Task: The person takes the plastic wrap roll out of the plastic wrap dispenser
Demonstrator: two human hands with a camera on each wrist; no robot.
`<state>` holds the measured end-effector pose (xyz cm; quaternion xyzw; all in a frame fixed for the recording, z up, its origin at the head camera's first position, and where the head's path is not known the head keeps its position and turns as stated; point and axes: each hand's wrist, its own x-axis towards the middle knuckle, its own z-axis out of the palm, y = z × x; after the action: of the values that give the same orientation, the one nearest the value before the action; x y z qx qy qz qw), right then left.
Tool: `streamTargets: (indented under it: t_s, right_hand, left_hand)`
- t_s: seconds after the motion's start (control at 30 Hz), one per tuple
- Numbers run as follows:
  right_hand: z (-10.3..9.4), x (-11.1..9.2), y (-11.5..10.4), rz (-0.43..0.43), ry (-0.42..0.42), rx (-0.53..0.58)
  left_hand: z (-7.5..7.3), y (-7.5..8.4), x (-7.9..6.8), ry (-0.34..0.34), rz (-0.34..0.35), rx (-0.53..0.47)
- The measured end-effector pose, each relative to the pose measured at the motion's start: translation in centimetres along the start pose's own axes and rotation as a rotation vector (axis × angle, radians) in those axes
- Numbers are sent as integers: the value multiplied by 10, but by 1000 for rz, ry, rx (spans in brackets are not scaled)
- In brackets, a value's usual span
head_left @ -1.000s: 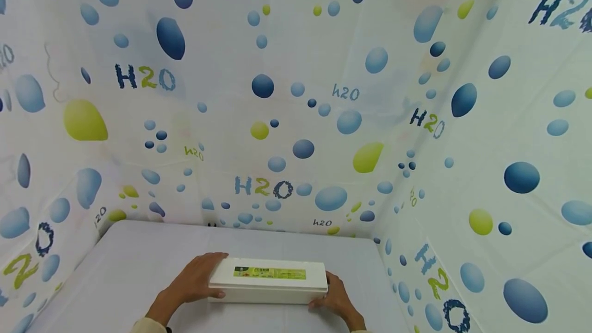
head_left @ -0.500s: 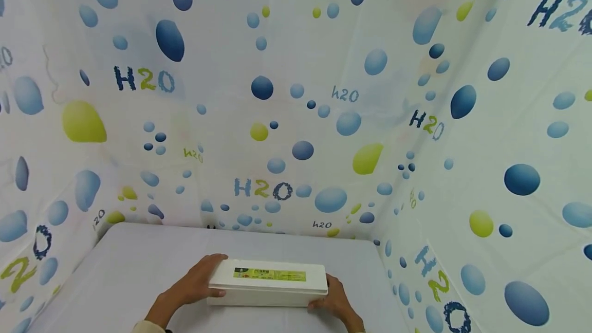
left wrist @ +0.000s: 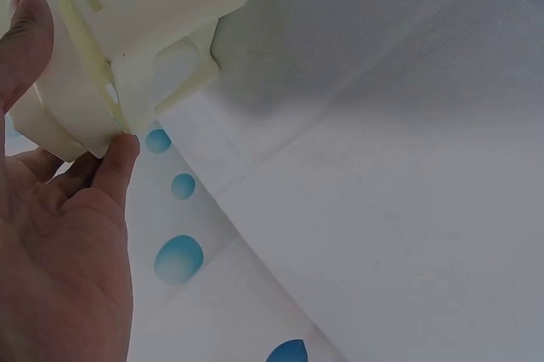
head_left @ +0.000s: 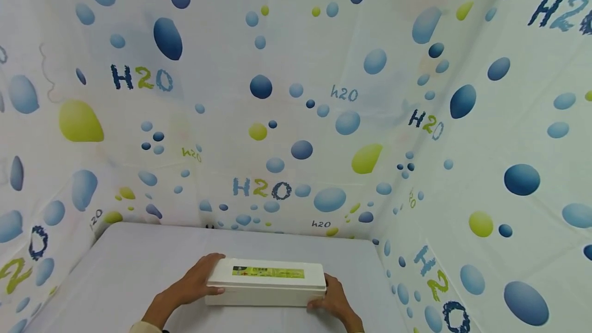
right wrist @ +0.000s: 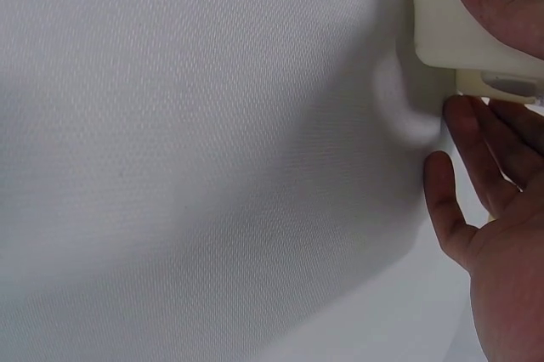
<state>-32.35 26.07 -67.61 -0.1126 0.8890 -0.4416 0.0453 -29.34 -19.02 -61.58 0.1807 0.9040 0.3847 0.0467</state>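
Note:
A long white plastic box (head_left: pixel 259 296) with a lid lies crosswise at the front of the table in the head view. A yellow-green printed label (head_left: pixel 268 272) runs along its top. My left hand (head_left: pixel 196 279) holds the left end, its thumb on the front face and fingers round the back corner. At the right end my right hand (head_left: pixel 335 297) grips the box, thumb at the front. In the left wrist view a pale yellow seam (left wrist: pixel 85 39) crosses the box between thumb and fingers. The right wrist view shows fingertips (right wrist: pixel 463 115) below the box's end.
A white cloth covers the table (head_left: pixel 152 251). Sheets printed with blue and green drops and H2O lettering form the back wall (head_left: pixel 222 127) and right wall (head_left: pixel 485 143), and another hangs at the left. The table's back edge meets the back sheet.
The head view shifts very slightly. Both hands keep their hold on the box's ends, and the box stays in nearly the same place.

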Motion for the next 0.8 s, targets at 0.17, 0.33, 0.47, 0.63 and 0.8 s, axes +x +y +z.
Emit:
streamTargets:
  t_s: [0.17,0.33,0.47,0.63,0.8]
  right_hand:
    - [1,0,3,-23,1,11]
    - [2,0,6,-20,-4,23]
    - [2,-2,3,-27,3,13]
    - [1,-3,0,-27,6,9]
    - [1,-3,-1,-32,11,10]
  left_hand:
    - [1,-2,0,2,14,-20]
    - [4,-3,-1,17,49,-43]
    - [4,-2,-3,30,65,-37]
    - [4,-2,-2,73,104,-8]
    - [4,-2,-1,103,110,-26]
